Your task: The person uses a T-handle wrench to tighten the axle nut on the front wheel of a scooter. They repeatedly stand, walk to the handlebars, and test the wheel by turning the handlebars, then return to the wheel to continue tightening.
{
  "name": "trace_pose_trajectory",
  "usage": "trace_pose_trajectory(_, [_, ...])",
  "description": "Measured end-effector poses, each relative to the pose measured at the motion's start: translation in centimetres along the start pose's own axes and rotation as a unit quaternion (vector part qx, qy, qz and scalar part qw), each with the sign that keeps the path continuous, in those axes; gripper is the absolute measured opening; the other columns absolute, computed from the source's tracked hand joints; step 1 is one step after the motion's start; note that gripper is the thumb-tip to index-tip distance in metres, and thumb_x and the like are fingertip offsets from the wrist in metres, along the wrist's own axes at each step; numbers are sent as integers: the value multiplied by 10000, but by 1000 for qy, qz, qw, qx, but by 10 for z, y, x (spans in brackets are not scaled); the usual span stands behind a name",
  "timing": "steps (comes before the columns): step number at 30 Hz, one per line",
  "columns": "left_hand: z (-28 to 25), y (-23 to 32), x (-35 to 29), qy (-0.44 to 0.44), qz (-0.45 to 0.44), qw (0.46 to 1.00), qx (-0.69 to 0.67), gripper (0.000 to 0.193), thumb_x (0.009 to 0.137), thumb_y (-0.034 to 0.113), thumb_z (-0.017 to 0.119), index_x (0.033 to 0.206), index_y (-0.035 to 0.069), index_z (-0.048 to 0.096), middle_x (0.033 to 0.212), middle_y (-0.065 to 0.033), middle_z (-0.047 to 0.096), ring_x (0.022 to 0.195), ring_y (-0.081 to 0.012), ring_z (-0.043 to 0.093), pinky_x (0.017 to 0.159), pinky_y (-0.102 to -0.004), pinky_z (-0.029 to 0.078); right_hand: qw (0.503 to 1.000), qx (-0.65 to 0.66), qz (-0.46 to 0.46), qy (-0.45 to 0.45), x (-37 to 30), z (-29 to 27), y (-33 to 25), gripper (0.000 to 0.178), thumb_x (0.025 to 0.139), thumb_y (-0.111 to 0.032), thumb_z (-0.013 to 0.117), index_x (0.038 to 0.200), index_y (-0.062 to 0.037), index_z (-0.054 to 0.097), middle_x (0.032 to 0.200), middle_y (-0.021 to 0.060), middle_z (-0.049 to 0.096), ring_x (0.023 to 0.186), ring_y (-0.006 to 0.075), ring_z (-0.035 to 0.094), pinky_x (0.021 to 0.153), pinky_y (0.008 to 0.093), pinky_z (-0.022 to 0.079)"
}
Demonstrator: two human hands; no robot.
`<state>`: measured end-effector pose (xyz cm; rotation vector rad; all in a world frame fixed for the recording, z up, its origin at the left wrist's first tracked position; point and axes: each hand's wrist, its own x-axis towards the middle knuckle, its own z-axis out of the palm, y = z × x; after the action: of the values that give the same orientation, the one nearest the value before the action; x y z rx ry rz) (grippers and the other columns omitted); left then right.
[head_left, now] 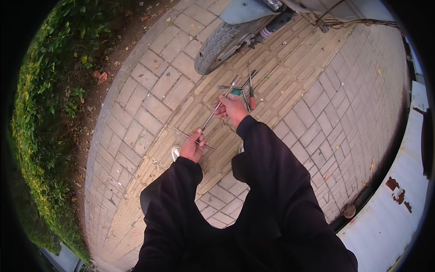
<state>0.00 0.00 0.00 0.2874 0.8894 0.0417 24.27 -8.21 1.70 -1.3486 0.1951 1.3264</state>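
Note:
A metal T-handle socket wrench is held slantwise across both hands, over the paving. My left hand is closed round the wrench where its crossbar meets the shaft. Farther up, my right hand pinches the shaft near the socket end, which points away toward the wheel. Just beyond the right hand, several tools lie on the ground: a screwdriver with a red handle, a green handle partly hidden by the hand, and crossed metal rods that look like another T-handle wrench.
A scooter's tyre and grey-blue fender stand ahead of me. Brick paving with a ribbed yellow strip spreads around. A green hedge runs behind the left kerb. A white, rusted metal body borders the right.

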Motion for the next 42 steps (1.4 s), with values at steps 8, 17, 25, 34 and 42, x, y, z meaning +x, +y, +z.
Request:
trace_pose_trajectory(8, [-38,18,174,6,64,996,-67,110,1046,172,620,1005,71,599,815,-31,585,710,-165,556,723,-379,532,984,-38,-160,65,143,-18,16,211,1051,-235,579,1019,-37,642,897,94,741,640,153,692,566,290,530])
trace_pose_trajectory(17, [-43,53,223,-25,68,996,-55,125,1070,178,586,1043,59,555,862,-26,567,652,-108,492,648,-295,500,972,-36,-215,93,168,-12,-3,210,1041,-214,578,981,-27,652,863,86,747,623,161,702,522,297,513])
trace_pose_trajectory(25, [-33,61,223,-25,48,998,-34,133,1062,169,601,995,58,573,832,-40,595,646,-124,520,695,-316,520,976,-34,-203,71,170,-22,-13,202,1034,-221,583,995,-30,633,894,103,754,669,177,718,562,315,517])
trace_pose_trajectory(34, [-36,54,202,58,379,833,399,223,1032,116,644,1196,-32,676,1051,-115,746,957,-217,722,889,-357,580,980,17,-192,52,179,-18,-18,192,1005,-186,594,989,-1,640,834,132,741,603,199,709,510,320,529])
trace_pose_trajectory(42, [-43,38,196,160,567,444,675,479,931,9,683,1399,63,600,1309,-197,670,1125,-337,693,954,-373,562,987,-8,-155,38,185,-17,-19,199,1020,-216,571,993,-23,614,876,123,728,681,222,718,607,366,552])
